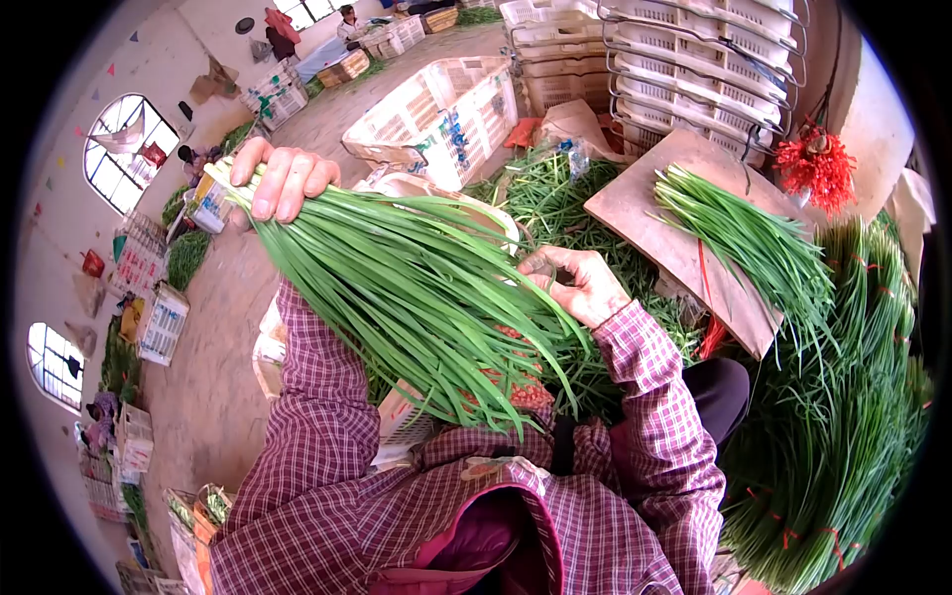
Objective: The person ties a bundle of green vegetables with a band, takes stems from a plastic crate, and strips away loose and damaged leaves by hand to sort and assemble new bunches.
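Observation:
My left hand [283, 180] is wrapped round the pale stem ends of a large bunch of garlic chives [416, 288], lifted in front of my chest. The long green leaves fan out down to the right across my lap. At the right edge of that bunch, my right hand [580, 283] is closed in a pinch beside the leaves. Whether a leaf is between its fingertips is too small to tell. A smaller sheaf of chives [744, 238] lies on a tilted board [635, 203] to the right, with red ties [712, 337] hanging by the board's edge.
Tied chive bundles [823, 436] are heaped at the right. Loose greens [555, 193] cover the ground ahead. A white crate [436, 119] stands in front, beside stacked crates [694, 59]. Red ties [816, 164] hang in a cluster. Other people sit farther off among crates.

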Tool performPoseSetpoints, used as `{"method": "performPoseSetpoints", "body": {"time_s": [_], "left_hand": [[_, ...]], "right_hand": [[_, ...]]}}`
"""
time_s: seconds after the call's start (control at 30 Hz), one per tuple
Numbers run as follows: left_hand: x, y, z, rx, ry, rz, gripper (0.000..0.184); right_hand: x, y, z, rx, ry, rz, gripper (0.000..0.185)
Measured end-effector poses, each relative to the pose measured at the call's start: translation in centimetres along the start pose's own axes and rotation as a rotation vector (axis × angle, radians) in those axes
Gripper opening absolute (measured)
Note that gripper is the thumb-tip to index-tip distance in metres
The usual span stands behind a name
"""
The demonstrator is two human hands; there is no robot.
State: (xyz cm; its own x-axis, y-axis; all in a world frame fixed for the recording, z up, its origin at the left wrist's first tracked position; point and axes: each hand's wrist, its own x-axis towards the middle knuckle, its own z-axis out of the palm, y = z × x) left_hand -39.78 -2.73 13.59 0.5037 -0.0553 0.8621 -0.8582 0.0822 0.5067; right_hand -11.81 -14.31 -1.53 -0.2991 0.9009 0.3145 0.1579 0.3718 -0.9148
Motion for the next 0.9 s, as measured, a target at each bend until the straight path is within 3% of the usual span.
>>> {"method": "performPoseSetpoints", "body": {"time_s": [0.07, 0.1, 0.2, 0.37, 0.43, 0.5, 0.57, 0.7, 0.83, 0.9], "left_hand": [[0.2, -0.2, 0.1, 0.038, -0.023, -0.033, 0.034], [0.2, -0.1, 0.1, 0.046, -0.022, -0.03, 0.034], [0.4, -0.1, 0.4, 0.107, -0.059, -0.048, 0.032], [1.1, 0.5, 1.6, 0.312, 0.006, -0.102, 0.029], [1.7, 1.2, 2.7, 0.594, 0.109, -0.293, 0.029], [2.7, 1.2, 3.7, 0.694, 0.144, -0.329, 0.029], [3.7, 1.2, 4.5, 0.948, 0.149, -0.48, 0.029], [5.8, 0.9, 6.1, 1.227, 0.114, -0.581, 0.026], [6.8, 0.2, 6.2, 1.587, -0.106, -0.388, 0.029], [6.5, -0.2, 6.4, 1.613, -0.056, -0.43, 0.029]], "right_hand": [[0.3, 0.1, -0.1, -0.035, 0.037, -0.019, 0.017], [0.5, 0.2, 0.1, -0.052, 0.112, -0.133, 0.018], [0.5, -1.5, -1.2, -0.263, 0.15, -0.008, 0.017], [1.1, -2.1, -4.9, -0.524, 0.433, -0.403, 0.007], [0.8, -4.3, -6.3, -0.639, 0.481, -0.297, 0.009], [0.6, -5.6, -7.6, -0.708, 0.515, -0.279, 0.01], [0.6, -6.3, -8.6, -0.801, 0.555, -0.329, 0.01], [0.3, -7.6, -10.3, -0.852, 0.615, -0.381, 0.009], [-0.2, -8.7, -11.1, -0.962, 0.723, -0.341, 0.007], [-0.4, -9.2, -11.2, -1.04, 0.752, -0.372, 0.005]]}}
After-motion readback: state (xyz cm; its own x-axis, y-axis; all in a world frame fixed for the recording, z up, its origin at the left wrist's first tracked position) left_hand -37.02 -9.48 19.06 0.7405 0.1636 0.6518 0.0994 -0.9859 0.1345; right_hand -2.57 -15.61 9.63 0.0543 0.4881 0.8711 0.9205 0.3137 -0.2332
